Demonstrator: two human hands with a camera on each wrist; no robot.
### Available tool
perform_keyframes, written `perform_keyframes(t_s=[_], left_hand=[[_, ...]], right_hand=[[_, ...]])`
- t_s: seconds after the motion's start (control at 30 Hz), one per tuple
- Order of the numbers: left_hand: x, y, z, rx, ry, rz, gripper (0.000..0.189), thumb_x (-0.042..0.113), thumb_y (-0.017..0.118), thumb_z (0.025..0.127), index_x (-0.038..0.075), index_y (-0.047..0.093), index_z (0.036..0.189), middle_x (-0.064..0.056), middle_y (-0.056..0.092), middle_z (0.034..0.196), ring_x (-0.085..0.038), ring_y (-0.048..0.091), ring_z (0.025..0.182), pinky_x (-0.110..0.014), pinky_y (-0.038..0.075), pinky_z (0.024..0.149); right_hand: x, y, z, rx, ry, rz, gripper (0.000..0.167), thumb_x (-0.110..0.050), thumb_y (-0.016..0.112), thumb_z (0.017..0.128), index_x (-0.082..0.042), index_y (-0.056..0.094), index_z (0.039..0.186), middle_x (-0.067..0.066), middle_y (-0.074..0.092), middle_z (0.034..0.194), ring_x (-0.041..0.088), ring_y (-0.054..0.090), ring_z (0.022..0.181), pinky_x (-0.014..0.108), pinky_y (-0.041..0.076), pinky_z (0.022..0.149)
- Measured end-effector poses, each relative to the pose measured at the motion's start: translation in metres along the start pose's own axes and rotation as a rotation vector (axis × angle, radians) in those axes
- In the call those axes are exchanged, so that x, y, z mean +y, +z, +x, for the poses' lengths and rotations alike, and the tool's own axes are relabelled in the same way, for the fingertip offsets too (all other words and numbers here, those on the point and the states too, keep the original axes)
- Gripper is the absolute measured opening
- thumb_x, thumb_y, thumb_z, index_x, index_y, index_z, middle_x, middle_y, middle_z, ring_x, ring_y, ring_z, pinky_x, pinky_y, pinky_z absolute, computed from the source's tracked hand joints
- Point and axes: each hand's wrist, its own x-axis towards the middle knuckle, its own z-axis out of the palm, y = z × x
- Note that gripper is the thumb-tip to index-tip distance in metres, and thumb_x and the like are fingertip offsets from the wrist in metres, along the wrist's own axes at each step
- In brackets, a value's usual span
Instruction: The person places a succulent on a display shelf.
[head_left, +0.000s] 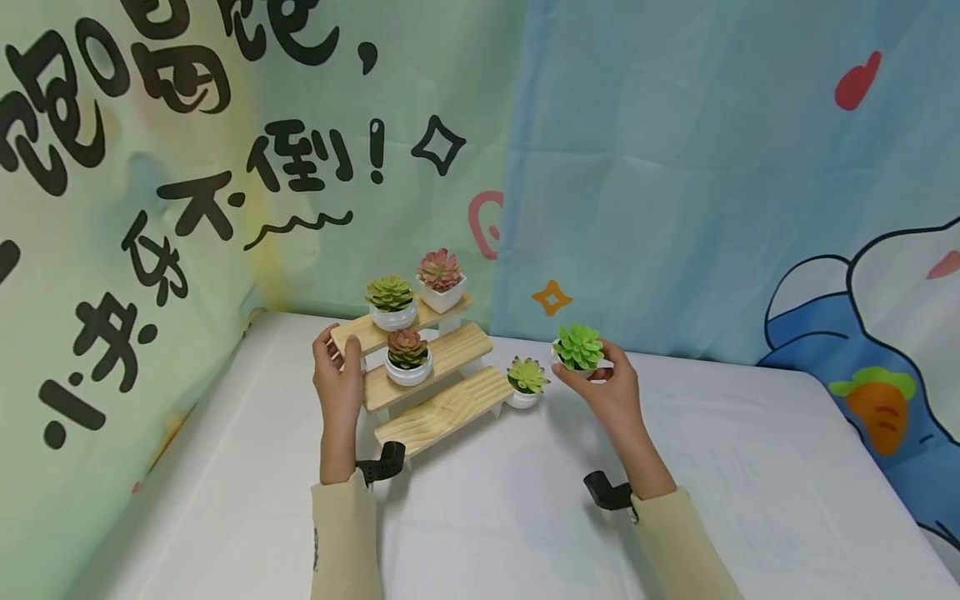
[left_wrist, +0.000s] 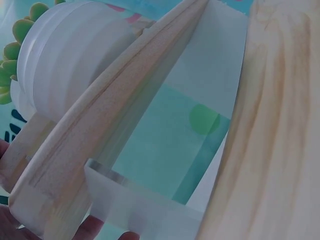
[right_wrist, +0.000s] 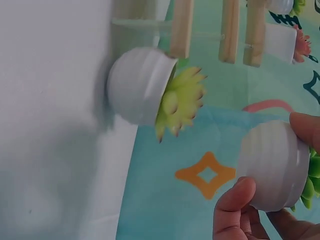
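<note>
Near the centre of the head view stands a three-tier plant stand (head_left: 444, 408), its pale planks smooth and straight-grained with rounded corners, carried on whitish, translucent supports (left_wrist: 145, 207) that look like plastic. Left of centre, the left hand (head_left: 337, 375) grips the left end of the top plank, the thumb in front and the other fingers curled behind; its forearm rises almost straight from the bottom edge.

Right of centre, the right hand (head_left: 611, 383) holds a bright green succulent (head_left: 579, 347) above the table, thumb and fingers clamped on its round, ribbed, glossy white pot (right_wrist: 274, 166) from either side. That forearm slants up and leftward from the lower right. The plant's leaves are thick and pointed, packed in a rosette.

Between this plant and the stand, a yellow-green succulent (head_left: 527, 377) with dark-tipped leaves sits on the white tablecloth (head_left: 495, 517), just beside the bottom plank's right end. Higher up, the top plank bears a light green rosette succulent (head_left: 390, 293) in a round pot and, to its right, a pink succulent (head_left: 439, 271) in a square, tapered one. A reddish-brown succulent (head_left: 407, 350) rests toward the left of the middle plank. Behind hangs a lightly creased, printed fabric backdrop (head_left: 675, 167).
</note>
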Motion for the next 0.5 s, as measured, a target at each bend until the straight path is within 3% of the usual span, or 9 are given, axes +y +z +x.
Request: perform_keyframes(t_s=[0.5], left_hand=[[0.0,0.0,0.0,0.005,-0.017,0.007,0.046,0.019,0.046,0.099,-0.001,0.04,0.14,-0.027,0.049,0.133,-0.042,0.051,0.121,-0.053,0.038,0.103]], right_hand=[[-0.013,0.025,-0.006,-0.065,-0.058,0.065,0.069,-0.02,0.077,0.084,-0.005,0.043,0.142,0.012,0.049,0.121,0.012,0.049,0.085,0.02,0.044,0.066]])
